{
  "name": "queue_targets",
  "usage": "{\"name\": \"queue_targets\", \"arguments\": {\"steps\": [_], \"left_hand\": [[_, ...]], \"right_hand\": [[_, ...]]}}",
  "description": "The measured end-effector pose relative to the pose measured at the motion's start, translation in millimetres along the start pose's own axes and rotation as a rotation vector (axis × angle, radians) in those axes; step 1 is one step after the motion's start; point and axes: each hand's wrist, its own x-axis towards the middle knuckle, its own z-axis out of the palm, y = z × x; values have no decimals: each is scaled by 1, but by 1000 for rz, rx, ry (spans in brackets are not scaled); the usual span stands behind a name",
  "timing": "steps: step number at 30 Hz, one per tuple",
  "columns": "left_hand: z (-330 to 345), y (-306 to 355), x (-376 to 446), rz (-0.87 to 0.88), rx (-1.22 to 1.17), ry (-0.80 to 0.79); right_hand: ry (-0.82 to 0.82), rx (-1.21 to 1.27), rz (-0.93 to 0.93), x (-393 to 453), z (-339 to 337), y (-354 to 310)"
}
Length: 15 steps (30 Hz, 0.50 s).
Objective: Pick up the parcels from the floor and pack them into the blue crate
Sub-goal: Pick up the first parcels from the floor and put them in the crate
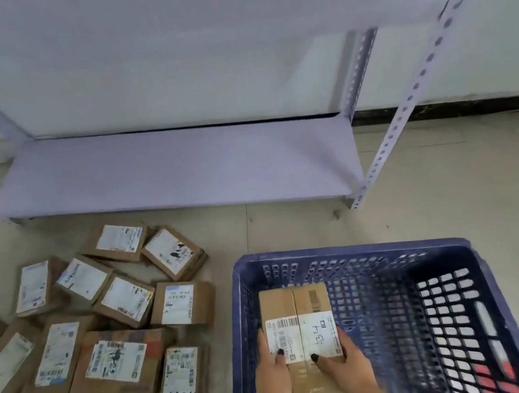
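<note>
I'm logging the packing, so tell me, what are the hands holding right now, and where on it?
Both hands hold one cardboard parcel inside the blue crate: left hand and right hand grip its near end, one at each side, thumbs on its label.

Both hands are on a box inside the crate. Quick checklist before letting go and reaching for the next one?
1. Box inside the blue crate, against its left wall: ok.
2. Box resting flat on the crate bottom: cannot tell, the underside is hidden.
3. Left hand and right hand both have a grip on the near end: ok.
4. Free room in the crate to the right of the box: ok.
5. More parcels on the floor left of the crate: ok.
</note>
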Motion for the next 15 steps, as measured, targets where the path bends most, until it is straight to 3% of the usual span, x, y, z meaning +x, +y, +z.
{"name": "queue_targets", "arguments": {"steps": [7,15], "left_hand": [[28,-24,85,44,187,103],[59,-41,95,117,531,339]], "right_hand": [[52,51,-78,105,51,18],[64,29,-78,128,69,29]]}}
